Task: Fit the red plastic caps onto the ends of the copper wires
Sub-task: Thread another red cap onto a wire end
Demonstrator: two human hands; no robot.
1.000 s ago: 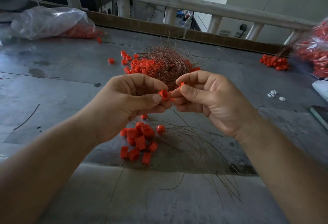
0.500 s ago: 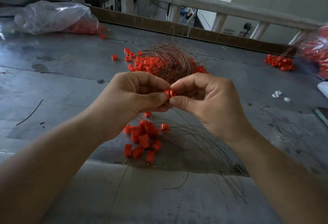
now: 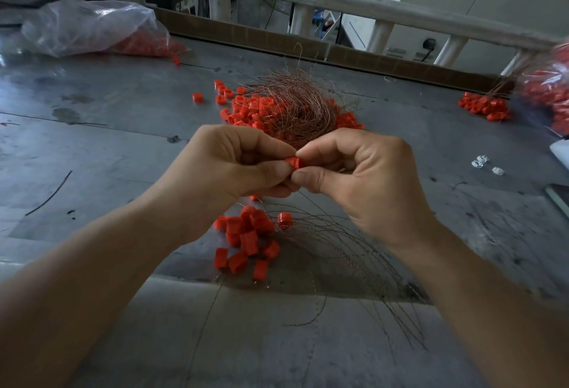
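1. Red plastic: one cap [image 3: 294, 162] is held between both hands above the table [image 3: 107, 147], just in front of the nest [image 3: 295, 104] of copper wire.
2. The left hand [image 3: 234, 169] pinches the cap's left side between thumb and forefinger. Its other fingers are folded underneath.
3. The right hand [image 3: 363, 178] closes its thumb and forefinger tips on the cap's right side. The fingers hide whether a wire end also lies between them.
4. Step in hand, as judged: seating the cap on a wire end. It is best done as follows:
   - Keep the cap still in the left pinch.
   - Grip the wire close to its tip so that it cannot buckle.
   - Feed the wire straight along the bore rather than at an angle.
   - Press until it stops, then tug lightly to test the fit.
5. The cap is a short hollow barrel with a smooth matt skin. It looks stiff enough to take a firm squeeze.
6. The wires [image 3: 354, 252] are hair-thin, coppery and springy, and each keeps a shallow curve. They fan out from below the hands toward the near edge, so a snagged neighbour may well lift with the chosen one.
7. Spare caps [image 3: 246, 240] lie heaped on the table under the hands, touching the fan. More are mixed into the nest.
8. The table is grey, dull, scuffed and stained, with seams across it.
9. A bag [image 3: 86, 27] of clear, crinkled film at far left holds more caps.
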